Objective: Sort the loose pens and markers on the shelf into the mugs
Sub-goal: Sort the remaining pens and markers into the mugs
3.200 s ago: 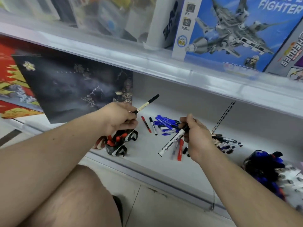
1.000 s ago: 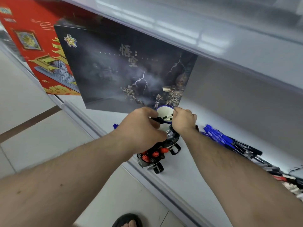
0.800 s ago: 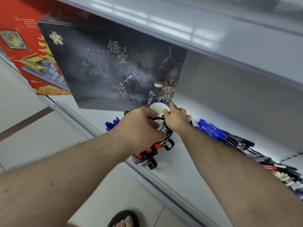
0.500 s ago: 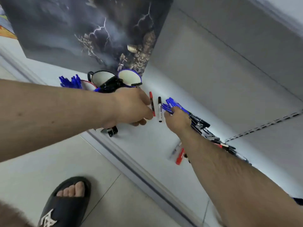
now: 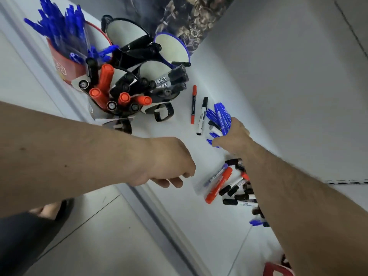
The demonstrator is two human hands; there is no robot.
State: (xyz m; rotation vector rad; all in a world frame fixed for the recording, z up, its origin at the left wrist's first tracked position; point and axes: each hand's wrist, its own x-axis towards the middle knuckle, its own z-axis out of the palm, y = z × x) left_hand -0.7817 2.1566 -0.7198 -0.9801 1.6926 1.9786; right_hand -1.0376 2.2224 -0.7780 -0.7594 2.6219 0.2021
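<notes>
Several mugs cluster at the shelf's left. A red mug [image 5: 63,64] is packed with blue pens, and a front mug [image 5: 111,114] holds red and black markers. Another mug [image 5: 169,84] holds black markers, while a blue-rimmed mug [image 5: 171,48] behind it looks nearly empty. A loose red pen [image 5: 193,104] and a black-capped marker [image 5: 202,116] lie side by side. My right hand [image 5: 234,137] lies on the pile of blue pens [image 5: 220,116], fingers curled into it. My left hand [image 5: 169,162] hovers over the shelf front, loosely curled, holding nothing.
A heap of mixed markers [image 5: 229,184] lies partly under my right forearm. A dark picture box [image 5: 189,14] stands behind the mugs. The white shelf [image 5: 179,216] ends in a front lip above the tiled floor [image 5: 95,236]. My sandalled foot [image 5: 51,210] shows at lower left.
My left hand has drawn back from the mugs toward the shelf front, empty. My right hand stays on the blue pens. The view has tipped down and closer.
</notes>
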